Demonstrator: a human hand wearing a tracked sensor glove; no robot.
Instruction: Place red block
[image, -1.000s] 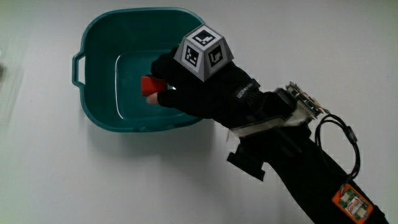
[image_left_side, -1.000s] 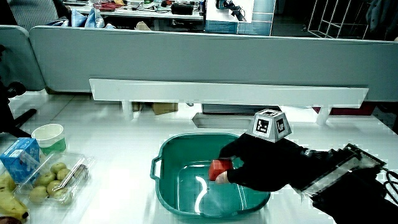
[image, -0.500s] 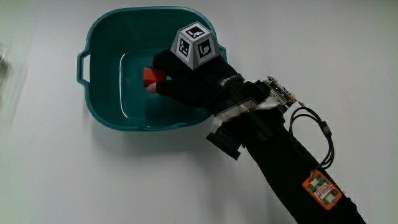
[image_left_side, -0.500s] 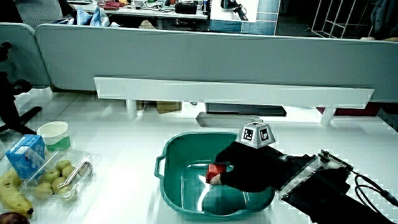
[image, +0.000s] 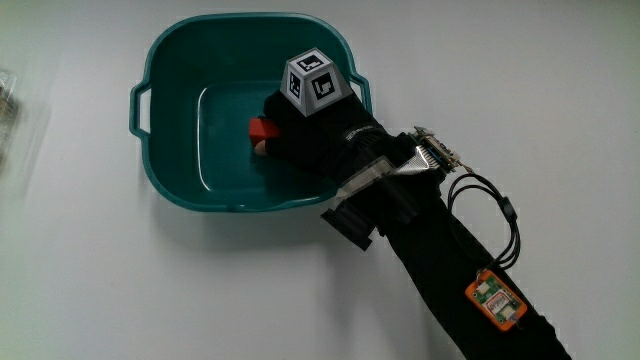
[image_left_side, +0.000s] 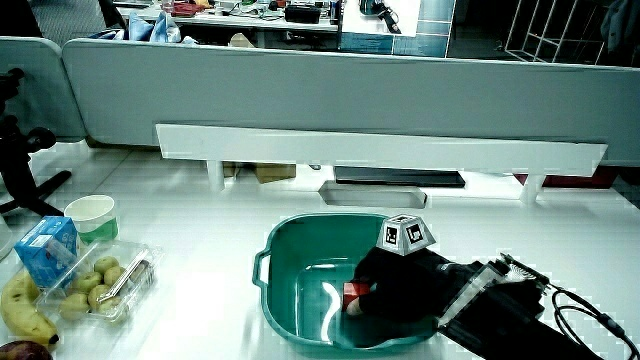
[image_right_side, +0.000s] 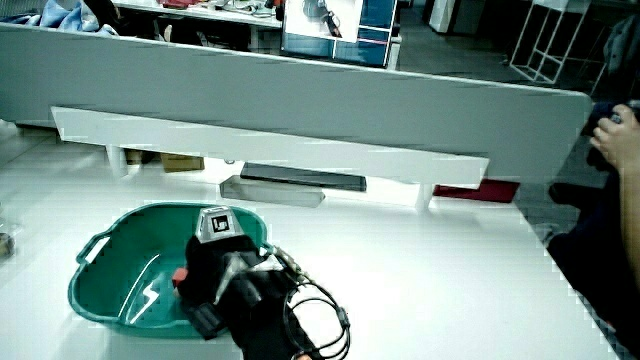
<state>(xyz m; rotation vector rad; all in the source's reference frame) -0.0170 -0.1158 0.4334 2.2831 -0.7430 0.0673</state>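
Note:
A teal plastic tub (image: 160, 180) (image_left_side: 280, 310) (image_right_side: 95, 295) with small handles stands on the white table. The hand (image: 300, 135) (image_left_side: 385, 290) (image_right_side: 205, 265), with its patterned cube (image: 315, 82) on the back, reaches down inside the tub. Its fingers are curled around the red block (image: 264, 130) (image_left_side: 354, 292) (image_right_side: 180, 275), which sits low over the tub's floor. Only a small part of the block shows past the fingers. The forearm runs over the tub's rim toward the person.
In a side view a clear tray of kiwis (image_left_side: 95, 285), a banana (image_left_side: 22, 305), a blue carton (image_left_side: 48, 248) and a paper cup (image_left_side: 90, 215) lie beside the tub. A low white shelf (image_left_side: 380, 155) runs along the partition.
The hand has sunk lower into the tub with the red block still in its fingers. The tub has stayed in place.

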